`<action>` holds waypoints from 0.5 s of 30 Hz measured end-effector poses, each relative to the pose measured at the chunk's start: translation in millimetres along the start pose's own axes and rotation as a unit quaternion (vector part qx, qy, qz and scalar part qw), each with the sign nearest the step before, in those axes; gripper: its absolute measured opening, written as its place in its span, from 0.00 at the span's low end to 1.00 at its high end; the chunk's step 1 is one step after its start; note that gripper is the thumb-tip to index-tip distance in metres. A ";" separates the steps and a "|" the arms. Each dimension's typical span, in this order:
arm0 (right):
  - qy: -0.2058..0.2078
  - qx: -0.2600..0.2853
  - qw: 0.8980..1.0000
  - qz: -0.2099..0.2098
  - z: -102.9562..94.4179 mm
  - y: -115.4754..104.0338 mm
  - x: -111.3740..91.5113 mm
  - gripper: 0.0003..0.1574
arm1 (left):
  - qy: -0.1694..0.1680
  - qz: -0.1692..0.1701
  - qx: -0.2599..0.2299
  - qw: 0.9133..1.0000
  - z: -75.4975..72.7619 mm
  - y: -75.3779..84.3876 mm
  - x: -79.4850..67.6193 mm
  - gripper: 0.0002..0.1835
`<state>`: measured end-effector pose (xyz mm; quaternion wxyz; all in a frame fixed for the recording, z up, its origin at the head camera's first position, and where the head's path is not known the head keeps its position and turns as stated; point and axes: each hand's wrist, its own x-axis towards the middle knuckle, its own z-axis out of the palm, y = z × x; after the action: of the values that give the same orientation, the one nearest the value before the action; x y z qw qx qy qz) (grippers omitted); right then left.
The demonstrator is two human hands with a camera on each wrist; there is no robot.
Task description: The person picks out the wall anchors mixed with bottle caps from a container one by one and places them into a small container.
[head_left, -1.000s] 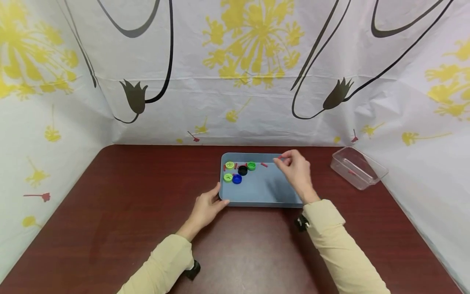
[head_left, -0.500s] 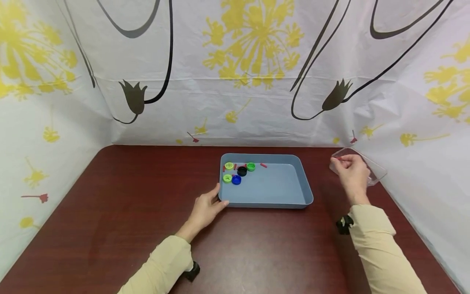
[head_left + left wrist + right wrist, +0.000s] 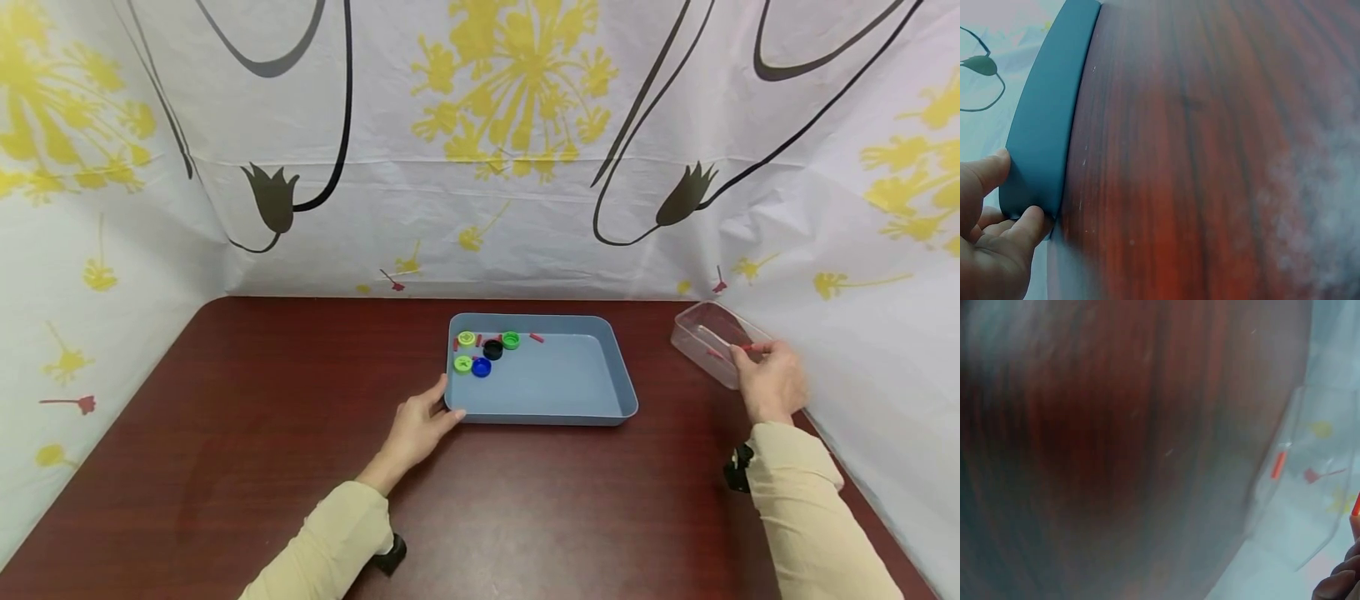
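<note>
So your left hand (image 3: 417,427) grips the blue tray (image 3: 551,383) near-left while your right hand (image 3: 775,385) pinches a red stick (image 3: 747,347) at the far-right clear box (image 3: 686,340), probably a drop-off, so lower and let go.

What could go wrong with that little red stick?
The red stick is tiny and held at the fingertips of the right hand, so it might slip. The hand could bump the clear box, which sits near the table's edge. If the left hand jerks the tray, the loose-looking round pieces might slide.
</note>
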<state>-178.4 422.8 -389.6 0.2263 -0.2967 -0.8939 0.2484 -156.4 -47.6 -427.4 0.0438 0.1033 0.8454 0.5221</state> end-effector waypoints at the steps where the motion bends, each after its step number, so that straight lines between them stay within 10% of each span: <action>1: -0.001 -0.005 1.000 0.005 0.5 2.6 0.5 0.25 | 0.000 -0.001 0.000 1.000 -0.1 0.1 -0.1 0.36; 15: 0.018 -0.004 0.999 0.027 4.7 12.0 2.0 0.25 | 0.002 0.002 -0.006 1.000 -0.2 0.0 0.6 0.36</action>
<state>-177.4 431.0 -399.6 0.2346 -0.3261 -0.8824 0.2449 -157.1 -47.6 -427.3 0.0415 0.1035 0.8421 0.5277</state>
